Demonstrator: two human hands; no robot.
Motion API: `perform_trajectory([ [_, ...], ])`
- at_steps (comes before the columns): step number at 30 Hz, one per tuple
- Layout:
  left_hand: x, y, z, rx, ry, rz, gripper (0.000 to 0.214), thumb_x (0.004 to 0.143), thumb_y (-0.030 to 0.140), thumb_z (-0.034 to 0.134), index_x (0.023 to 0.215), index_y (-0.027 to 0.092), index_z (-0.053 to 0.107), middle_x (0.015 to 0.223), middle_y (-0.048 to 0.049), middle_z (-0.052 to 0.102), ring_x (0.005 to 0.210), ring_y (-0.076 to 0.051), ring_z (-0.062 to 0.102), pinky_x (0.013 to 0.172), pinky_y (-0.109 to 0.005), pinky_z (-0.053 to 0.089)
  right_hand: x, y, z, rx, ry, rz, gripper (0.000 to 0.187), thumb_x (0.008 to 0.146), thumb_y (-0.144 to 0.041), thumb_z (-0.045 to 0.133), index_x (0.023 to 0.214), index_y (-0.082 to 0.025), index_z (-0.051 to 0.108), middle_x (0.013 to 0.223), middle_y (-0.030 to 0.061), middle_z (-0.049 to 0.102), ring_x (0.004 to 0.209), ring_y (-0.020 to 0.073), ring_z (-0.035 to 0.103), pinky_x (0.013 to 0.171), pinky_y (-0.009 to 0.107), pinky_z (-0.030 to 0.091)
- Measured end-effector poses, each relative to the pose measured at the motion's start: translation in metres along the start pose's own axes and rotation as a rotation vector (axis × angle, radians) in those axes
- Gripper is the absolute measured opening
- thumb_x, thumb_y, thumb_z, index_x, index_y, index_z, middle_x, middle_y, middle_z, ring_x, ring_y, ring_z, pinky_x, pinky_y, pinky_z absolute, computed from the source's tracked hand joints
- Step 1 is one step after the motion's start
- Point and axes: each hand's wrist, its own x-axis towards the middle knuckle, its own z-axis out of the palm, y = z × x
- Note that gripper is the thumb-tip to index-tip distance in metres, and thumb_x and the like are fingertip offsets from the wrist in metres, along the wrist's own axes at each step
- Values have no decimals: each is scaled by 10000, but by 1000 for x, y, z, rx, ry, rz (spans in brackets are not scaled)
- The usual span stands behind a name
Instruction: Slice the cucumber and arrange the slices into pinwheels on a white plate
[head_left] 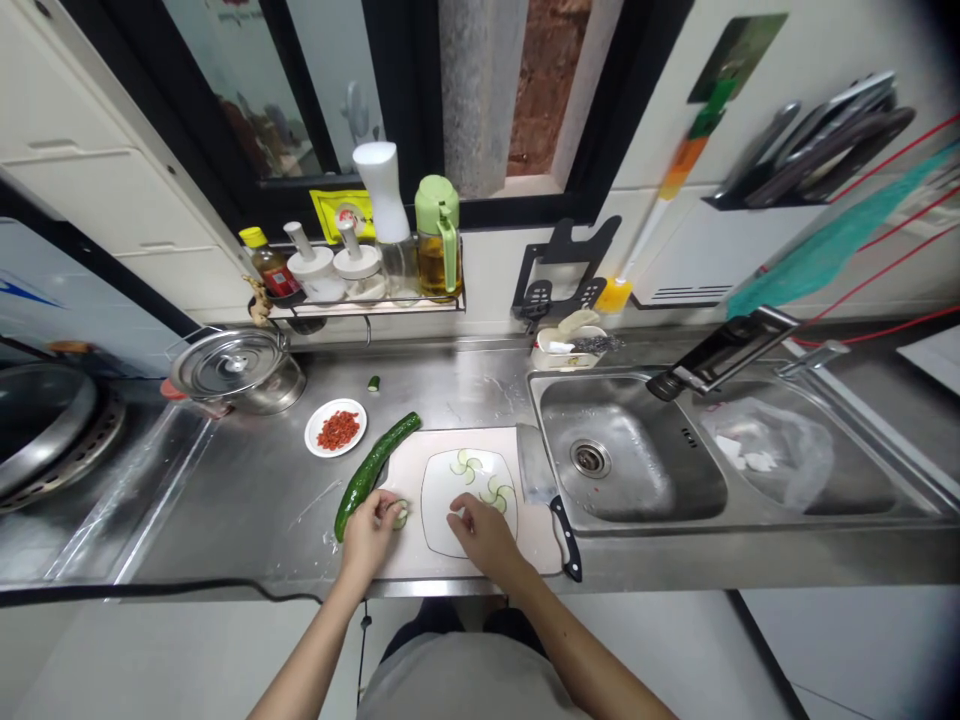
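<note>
My left hand is closed in a pinch at a few thin cucumber slices by the left part of the cutting board. Just beyond it lies a long green cucumber, slanting across the board's left edge. Over the white square plate my right hand hovers with thumb and fingers pinched together; whatever they hold is too small to make out. Cucumber slices form two pinwheel shapes on the plate, one at the far edge and another at the right.
A knife rests along the board's right edge, handle toward me. Left of the board stand a small plate of chopped red pieces and a lidded steel pot. The double sink is at the right. A cucumber end lies farther back.
</note>
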Motion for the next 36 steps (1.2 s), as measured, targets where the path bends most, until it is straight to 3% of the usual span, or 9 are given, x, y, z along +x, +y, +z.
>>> perform_trajectory([
  [4,-8,27,14,-340,-125,24,292,777,454,580,841,172,621,685,4,585,623,-122,491,622,-230,395,4,-7,6,62,-15,-62,206,861,-335,522,985,-198,613,751,2,621,618,123,516,613,249,385],
  [7,-12,43,23,-484,-170,-10,343,737,475,629,889,168,607,685,10,575,614,-108,486,606,-218,386,6,-8,6,109,-43,-93,203,879,-363,492,825,-196,596,699,-12,598,609,120,501,584,238,372],
  [10,-12,51,28,-622,-191,-47,410,699,509,666,910,170,573,658,27,541,605,-97,486,600,-208,381,5,-5,0,152,-20,-85,211,869,-346,491,732,-199,551,619,-33,553,582,113,476,562,229,358],
  [15,-14,56,31,-780,-316,-184,479,678,563,676,910,153,588,652,21,567,568,-82,483,570,-201,373,3,0,-10,182,76,-72,173,851,-325,491,740,-205,549,609,-35,537,593,115,479,559,228,363],
  [19,-16,63,30,-796,-350,-222,435,681,541,690,817,138,598,638,11,582,542,-70,472,537,-191,356,2,-2,-17,170,93,-78,189,849,-338,502,719,-206,536,602,-40,518,576,107,468,553,225,364],
  [26,-12,71,21,-625,-341,1,356,739,485,665,799,134,646,713,-21,640,649,-111,537,646,-225,420,2,-5,-30,212,-9,-149,219,874,-402,508,804,-205,571,649,-36,554,607,103,493,571,215,385],
  [31,-13,78,16,-565,-324,41,336,743,470,666,793,138,656,726,-22,642,658,-113,531,633,-220,408,-1,-7,-35,164,-34,-210,198,893,-371,498,859,-208,604,667,-36,549,612,97,494,580,210,385],
  [34,-17,82,14,-647,-300,-19,378,727,512,670,792,143,625,692,-8,613,625,-95,511,599,-202,392,-2,-8,-36,147,-3,-253,216,910,-371,487,866,-209,622,718,-10,594,654,111,525,587,217,399],
  [36,-19,84,14,-774,-329,-160,428,742,572,630,832,155,593,640,11,579,553,-76,475,516,-179,343,-2,-9,-36,141,50,-311,220,915,-372,493,874,-209,636,772,18,626,706,131,547,595,230,412],
])
